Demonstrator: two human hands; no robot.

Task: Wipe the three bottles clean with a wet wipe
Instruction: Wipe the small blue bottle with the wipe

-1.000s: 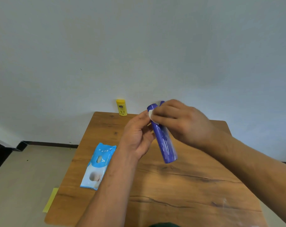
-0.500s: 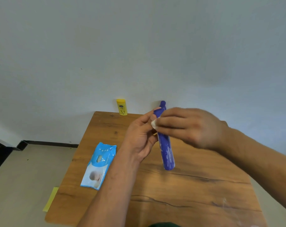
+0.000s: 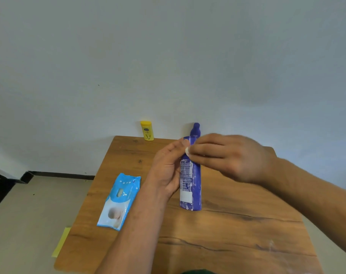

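My left hand (image 3: 166,169) grips a tall blue bottle (image 3: 196,184) above the wooden table (image 3: 237,234), nearly upright, its printed label facing me. My right hand (image 3: 227,155) pinches a small white wet wipe (image 3: 187,150) against the bottle's upper part, hiding most of the cap end. Behind my hands, the rounded top of a second blue bottle (image 3: 196,128) shows by the wall; its body is hidden. A small yellow bottle (image 3: 147,130) stands at the table's far edge, to the left.
A light blue wet-wipe pack (image 3: 119,200) lies flat near the table's left edge. The wall runs right behind the table's far edge. A yellow strip (image 3: 61,242) lies on the floor to the left.
The held bottle has swung from tilted to nearly upright and turned its label towards me. My right hand with the wipe has shifted a little along its upper part.
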